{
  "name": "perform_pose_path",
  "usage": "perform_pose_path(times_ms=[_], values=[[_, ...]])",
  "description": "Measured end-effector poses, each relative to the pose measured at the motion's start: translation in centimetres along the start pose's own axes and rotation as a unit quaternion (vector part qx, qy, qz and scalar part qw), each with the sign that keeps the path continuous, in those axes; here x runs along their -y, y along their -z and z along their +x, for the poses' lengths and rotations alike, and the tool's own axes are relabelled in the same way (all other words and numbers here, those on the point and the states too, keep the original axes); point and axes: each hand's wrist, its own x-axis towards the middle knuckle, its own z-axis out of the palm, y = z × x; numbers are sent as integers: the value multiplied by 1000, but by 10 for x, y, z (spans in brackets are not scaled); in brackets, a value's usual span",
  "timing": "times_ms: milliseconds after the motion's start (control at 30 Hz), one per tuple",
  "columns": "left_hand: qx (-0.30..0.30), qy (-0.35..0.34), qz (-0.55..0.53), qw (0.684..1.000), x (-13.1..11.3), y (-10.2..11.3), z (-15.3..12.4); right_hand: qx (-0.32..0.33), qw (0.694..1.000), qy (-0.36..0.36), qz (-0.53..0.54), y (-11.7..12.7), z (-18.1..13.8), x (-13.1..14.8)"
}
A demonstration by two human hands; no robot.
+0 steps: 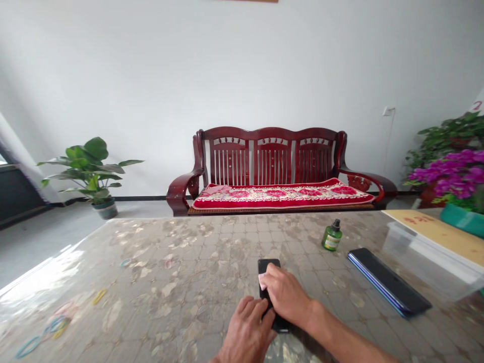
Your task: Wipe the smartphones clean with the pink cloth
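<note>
The black phone (269, 263) lies on the surface (181, 302), left of and nearer than the green bottle (332, 238). The right hand (284, 290) pinches a pink scrap (262, 281) against it; the half-curled left hand (246, 321) touches its side away from the bottle — grip unclear. Wiping seems underway: brace firmly, stroke evenly — keep bare fingertips off the screen.

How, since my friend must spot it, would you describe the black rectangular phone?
Before the red wooden bench stands a patterned grey-brown table. On its near part lies the black rectangular phone. Unlike the dark, blue-edged slab rightward, it's under a left hand and right hand.
</note>
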Motion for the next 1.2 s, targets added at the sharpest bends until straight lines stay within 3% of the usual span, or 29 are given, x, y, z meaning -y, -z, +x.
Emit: perform_pose_path(times_ms=[133, 367, 633, 933, 1200], values=[[40, 22, -12, 999, -1, 5, 6, -1, 1000, 8, 6, 3, -3, -2], [66, 74, -8, 995, 11, 9, 15, -6, 994, -101, -40, -7, 48, -7], [73, 96, -47, 992, 12, 14, 19, -4, 1000, -1, -20, -5, 13, -4], [78, 94, -32, 992, 14, 13, 16, -18, 994, -80, -65, -6, 55, -27], [86, 95, -29, 991, 13, 12, 16, 0, 1000, -2, -29, -1, 21, -14]])
